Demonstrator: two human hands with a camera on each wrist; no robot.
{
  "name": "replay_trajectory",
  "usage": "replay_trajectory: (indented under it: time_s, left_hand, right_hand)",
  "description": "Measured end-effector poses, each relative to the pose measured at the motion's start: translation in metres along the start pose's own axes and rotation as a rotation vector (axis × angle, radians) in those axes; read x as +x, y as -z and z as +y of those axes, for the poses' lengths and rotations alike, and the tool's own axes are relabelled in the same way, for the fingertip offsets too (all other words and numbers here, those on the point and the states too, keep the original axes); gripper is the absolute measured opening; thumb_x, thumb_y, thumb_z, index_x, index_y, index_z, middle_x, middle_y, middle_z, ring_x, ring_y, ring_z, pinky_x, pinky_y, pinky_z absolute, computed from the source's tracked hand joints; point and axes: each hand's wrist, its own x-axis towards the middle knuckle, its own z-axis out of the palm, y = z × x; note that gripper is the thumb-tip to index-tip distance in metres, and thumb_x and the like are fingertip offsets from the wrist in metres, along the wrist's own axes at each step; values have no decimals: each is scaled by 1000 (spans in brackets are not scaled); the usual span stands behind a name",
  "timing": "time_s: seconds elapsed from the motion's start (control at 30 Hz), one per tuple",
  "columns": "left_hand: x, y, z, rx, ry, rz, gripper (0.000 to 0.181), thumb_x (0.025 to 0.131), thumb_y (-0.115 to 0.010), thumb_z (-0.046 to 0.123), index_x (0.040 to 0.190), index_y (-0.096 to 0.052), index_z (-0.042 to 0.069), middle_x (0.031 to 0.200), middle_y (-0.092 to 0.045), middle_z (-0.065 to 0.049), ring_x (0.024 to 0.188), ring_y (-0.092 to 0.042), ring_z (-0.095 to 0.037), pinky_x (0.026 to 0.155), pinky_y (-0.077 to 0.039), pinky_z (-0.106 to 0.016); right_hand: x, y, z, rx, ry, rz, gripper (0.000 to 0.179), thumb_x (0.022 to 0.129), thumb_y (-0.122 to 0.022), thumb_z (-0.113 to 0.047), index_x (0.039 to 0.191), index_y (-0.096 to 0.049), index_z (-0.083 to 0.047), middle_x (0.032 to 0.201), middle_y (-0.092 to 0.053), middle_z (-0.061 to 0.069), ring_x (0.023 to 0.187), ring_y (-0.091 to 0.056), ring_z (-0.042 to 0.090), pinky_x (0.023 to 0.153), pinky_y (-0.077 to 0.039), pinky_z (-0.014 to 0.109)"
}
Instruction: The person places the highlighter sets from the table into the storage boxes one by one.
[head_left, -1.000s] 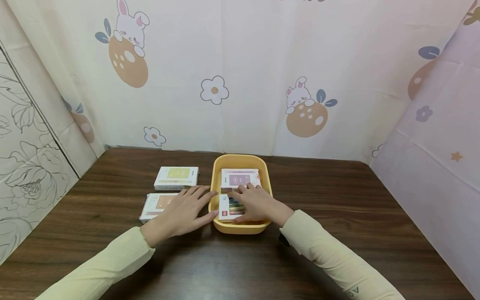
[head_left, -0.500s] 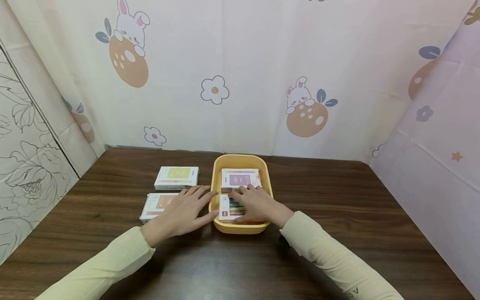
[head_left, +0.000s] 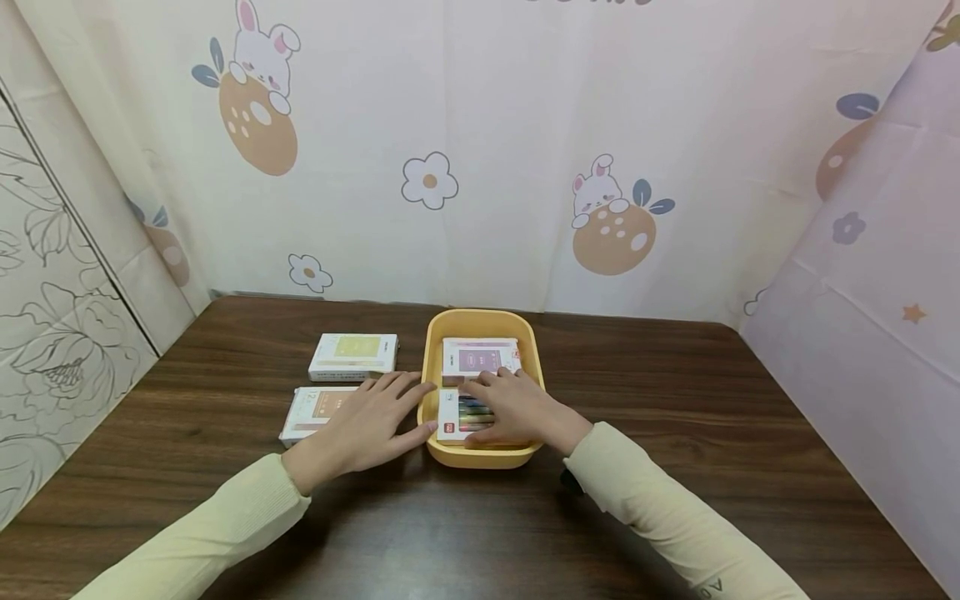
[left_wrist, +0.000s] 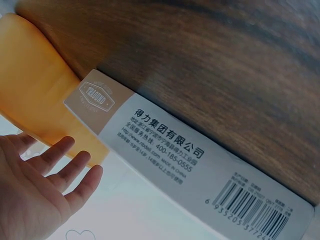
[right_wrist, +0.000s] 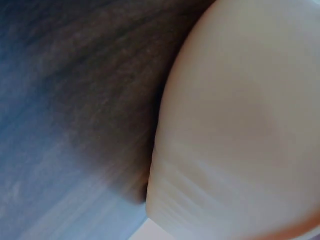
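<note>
A yellow basket point(head_left: 480, 458) stands on the table, holding two white boxes. In its front half, my right hand point(head_left: 513, 406) spans a box of coloured pens point(head_left: 448, 427), thumb at the near edge and fingers at the far edge. Behind it lies a white box with a purple label point(head_left: 480, 358). My left hand point(head_left: 375, 423) has its fingers spread and relaxed, fingertips right at the basket's left rim. Beneath that hand lies a white box with an orange-brown label point(head_left: 311, 408); its barcode side point(left_wrist: 175, 155) faces up close in the left wrist view.
A white box with a yellow-green label point(head_left: 352, 354) lies left of the basket, toward the back. Dark wooden tabletop point(head_left: 675, 392) stretches to the right and front. A patterned curtain point(head_left: 502, 233) hangs behind the table. The right wrist view is mostly a blurred close surface.
My right hand has shifted very slightly to the right over the pen box. The left hand, the basket and the other boxes have stayed in place.
</note>
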Motion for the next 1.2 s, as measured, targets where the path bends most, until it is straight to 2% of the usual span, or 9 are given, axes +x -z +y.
replay_trajectory:
  time_s: [0.17, 0.43, 0.53, 0.77, 0.83, 1.2]
  left_hand:
    - [0, 0, 0, 1, -2, -3, 62, 89, -34, 61, 133, -46, 20, 133, -48, -7, 123, -44, -26, 98, -37, -49]
    - [1, 0, 0, 3, 3, -8, 62, 89, -34, 62, 133, -46, 20, 133, -48, -6, 123, -44, -26, 99, -37, -48]
    - [1, 0, 0, 3, 4, -11, 62, 89, -34, 61, 134, -45, 20, 133, -48, -6, 123, -44, -26, 99, -36, -48]
    - [0, 1, 0, 5, 10, -16, 61, 89, -37, 61, 134, -45, 21, 133, -48, -6, 123, -44, -26, 99, -36, -48]
    - [0, 1, 0, 5, 7, -12, 60, 89, -38, 60, 133, -46, 21, 133, -48, -6, 123, -44, -26, 99, -36, -48]
    - [0, 1, 0, 12, 2, 0, 60, 88, -39, 59, 134, -46, 20, 133, -48, -6, 122, -44, -26, 99, -36, -47]
  right_hand:
    - [-2, 2, 2, -28, 8, 41, 73, 75, -60, -62, 135, -43, -25, 123, -54, 5, 110, -52, 28, 92, -41, 49]
    - [-9, 8, 9, 5, -4, 121, 68, 74, -61, -62, 129, -51, -23, 125, -54, 6, 111, -52, 29, 93, -41, 49]
    - [-12, 11, 12, 12, -5, 146, 69, 74, -62, -61, 129, -51, -21, 125, -54, 6, 113, -51, 31, 92, -42, 49]
    - [-21, 13, 21, 23, -32, 180, 67, 77, -62, -57, 132, -48, -22, 123, -54, 4, 111, -51, 22, 87, -43, 42]
    - [-24, 14, 22, 36, -37, 194, 65, 78, -62, -54, 132, -47, -21, 124, -53, 5, 112, -51, 23, 88, -43, 43]
    - [-38, 17, 30, 31, -74, 352, 61, 80, -62, -48, 130, -51, -16, 127, -52, 11, 110, -51, 28, 87, -44, 46]
